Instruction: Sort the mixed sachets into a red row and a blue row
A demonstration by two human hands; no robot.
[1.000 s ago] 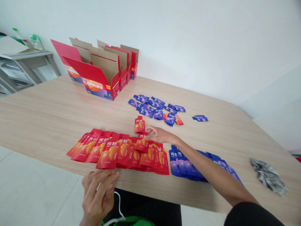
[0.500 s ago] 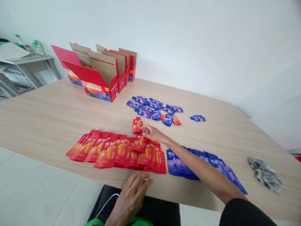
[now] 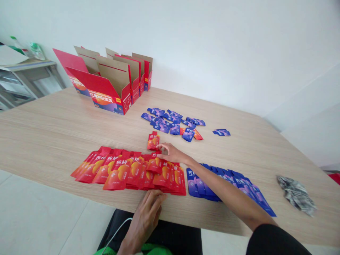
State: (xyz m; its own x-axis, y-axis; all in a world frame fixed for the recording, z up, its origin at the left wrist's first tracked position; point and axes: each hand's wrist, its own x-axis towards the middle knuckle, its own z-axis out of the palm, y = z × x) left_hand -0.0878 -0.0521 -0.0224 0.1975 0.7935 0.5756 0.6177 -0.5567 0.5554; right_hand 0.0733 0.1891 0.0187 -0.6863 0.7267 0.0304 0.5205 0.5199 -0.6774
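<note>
My right hand (image 3: pixel 171 154) reaches over the table, thumb and forefinger apart at the top of a red pouch (image 3: pixel 154 163) that lies on other red pouches. Just beyond the fingertips, a single red pouch (image 3: pixel 153 141) lies on the bare wood. An overlapping row of red pouches (image 3: pixel 117 175) spreads to the left. My left hand (image 3: pixel 148 212) rests at the table's front edge, below this row, with its fingers extended and nothing seen in them. Blue pouches (image 3: pixel 199 184) overlap in a row to the right, partly hidden under my right forearm.
Loose blue pouches (image 3: pixel 162 126) lie scattered farther back, with an orange-red pouch (image 3: pixel 198 135) partly under one. A blue pair (image 3: pixel 222 132) sits apart. Open red cartons (image 3: pixel 106 95) stand at back left. A crumpled patterned cloth (image 3: pixel 296 194) lies at right.
My left hand has moved slightly up toward the red row, and its fingers are closer together. The right hand stays by the same pouch. The whole view has shifted a little.
</note>
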